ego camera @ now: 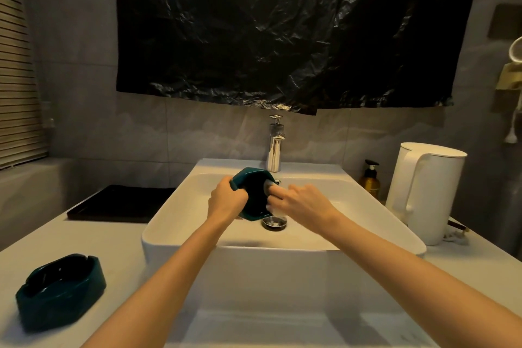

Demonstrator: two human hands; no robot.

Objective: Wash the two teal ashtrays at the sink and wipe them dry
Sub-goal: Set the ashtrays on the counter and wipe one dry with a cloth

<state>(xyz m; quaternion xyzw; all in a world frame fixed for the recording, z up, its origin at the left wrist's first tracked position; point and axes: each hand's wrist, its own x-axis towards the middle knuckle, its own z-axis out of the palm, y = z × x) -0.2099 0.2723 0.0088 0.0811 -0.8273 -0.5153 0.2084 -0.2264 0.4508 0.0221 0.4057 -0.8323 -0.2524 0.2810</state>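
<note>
My left hand (226, 202) grips one teal ashtray (255, 192) by its left rim and holds it tilted on edge over the white sink (180, 206), its hollow facing right. My right hand (303, 202) reaches into that hollow, fingers against the inside; something pale shows under the fingertips, and I cannot tell if it is a cloth or water. The second teal ashtray (60, 289) sits upright on the counter at the near left, untouched.
A chrome tap (275, 147) stands behind the basin, above the drain (274, 222). A black tray (121, 203) lies left of the sink. To the right stand an amber pump bottle (370, 179) and a white kettle (423, 195). Black plastic sheeting (282, 28) covers the wall above.
</note>
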